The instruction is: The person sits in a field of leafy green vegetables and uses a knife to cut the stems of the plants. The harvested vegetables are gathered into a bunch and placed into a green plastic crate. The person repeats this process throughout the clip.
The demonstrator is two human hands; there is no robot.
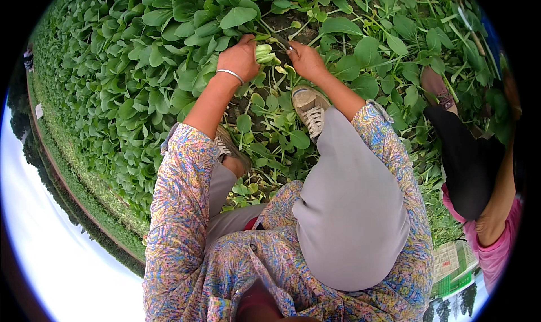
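My left hand [240, 61], with a metal bangle at its wrist, grips a green leafy plant that looks like bok choy. The pale stalk ends [265, 54] stick out on the right side of the fist, and its leaves spread to the left, partly hidden by the hand. In my right hand [307, 61] is a knife, its dark narrow blade [280, 39] angled up and left towards the plants' bases. The knife's handle is mostly covered by my fingers. Small yellowing leaves lie in the gap between both hands.
Dense standing bok choy [139, 64] fills the left side. Loose leaves and stems [372, 55] litter the soil to the right. Another person in black trousers [463, 165] crouches there. A wooden-handled knife [472, 32] is near the right rim, above a green crate [454, 282] behind.
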